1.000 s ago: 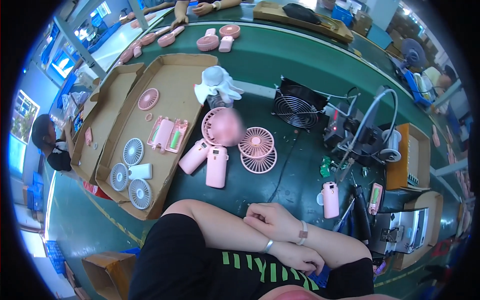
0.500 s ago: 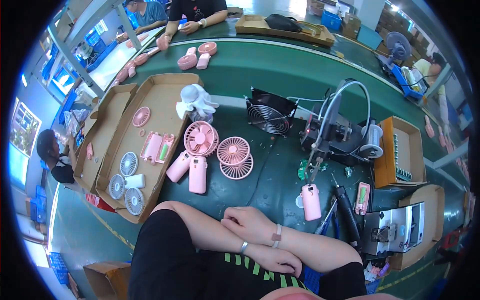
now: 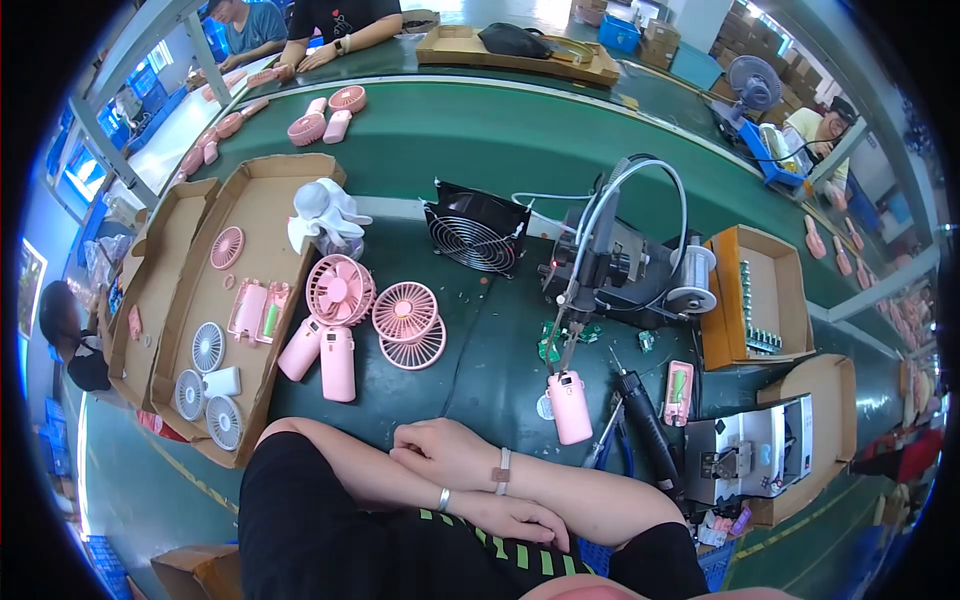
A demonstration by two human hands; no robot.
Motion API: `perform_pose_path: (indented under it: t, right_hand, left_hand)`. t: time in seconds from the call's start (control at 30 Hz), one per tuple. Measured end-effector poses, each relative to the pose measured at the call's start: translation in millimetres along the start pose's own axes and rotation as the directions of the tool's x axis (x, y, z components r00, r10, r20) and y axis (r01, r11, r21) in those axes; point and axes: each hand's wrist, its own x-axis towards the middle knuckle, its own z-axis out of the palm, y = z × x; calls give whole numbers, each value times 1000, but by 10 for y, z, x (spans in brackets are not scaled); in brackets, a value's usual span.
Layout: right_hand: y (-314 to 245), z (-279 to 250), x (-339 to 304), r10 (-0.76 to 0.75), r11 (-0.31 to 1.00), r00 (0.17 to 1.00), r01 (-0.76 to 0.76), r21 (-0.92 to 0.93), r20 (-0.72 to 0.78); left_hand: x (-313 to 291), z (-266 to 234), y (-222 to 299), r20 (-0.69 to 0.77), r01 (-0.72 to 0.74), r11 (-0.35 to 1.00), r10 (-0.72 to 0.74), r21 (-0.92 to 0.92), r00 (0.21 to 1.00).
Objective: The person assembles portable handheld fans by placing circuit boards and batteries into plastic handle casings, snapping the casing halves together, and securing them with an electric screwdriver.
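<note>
My forearms lie crossed in front of me at the table's near edge. My right hand (image 3: 445, 452) rests on my left forearm with its fingers loosely curled and nothing seen in them. Beneath my right forearm, my left hand (image 3: 520, 520) lies loosely with fingers extended, also holding nothing. Nearest ahead are two pink handles, one joined to a round fan head (image 3: 340, 290), and two pink fan grilles (image 3: 405, 312). A pink handle (image 3: 569, 408) stands under the tip of a wire-fed machine (image 3: 620, 255). Beside it lie pliers (image 3: 610, 435) and a black screwdriver-like tool (image 3: 648, 425).
Cardboard trays (image 3: 255, 190) with white and pink fan parts stand left. A black cooling fan (image 3: 478, 228) sits at the back, near a white-draped container (image 3: 328, 212). At right are an open pink casing (image 3: 678, 393), a metal device (image 3: 750, 450) and a box (image 3: 725, 300). People sit beyond the belt.
The whole scene has shifted left in view as my head turned slightly right. My arms stay crossed. Across the belt, a person's hand has lowered beside the pink fans.
</note>
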Motion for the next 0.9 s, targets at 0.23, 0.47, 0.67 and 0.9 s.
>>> perform_pose_path:
  t: [0.23,0.47,0.67,0.9]
  right_hand:
    - [-29,38,-12,-17,1000,1000,17,-4,-10]
    - [-2,92,-47,-47,997,996,43,-58,-73]
    - [8,23,-102,-27,998,996,21,-67,-82]
    - [-110,94,0,16,999,998,-19,-47,-53]
  left_hand:
    - [-33,4,-37,32,-10,999,9,34,999]
    - [-30,93,122,-16,-67,982,71,175,997]
    - [21,100,102,-56,-90,969,105,229,993]
    - [-98,111,128,-10,-27,961,31,275,999]
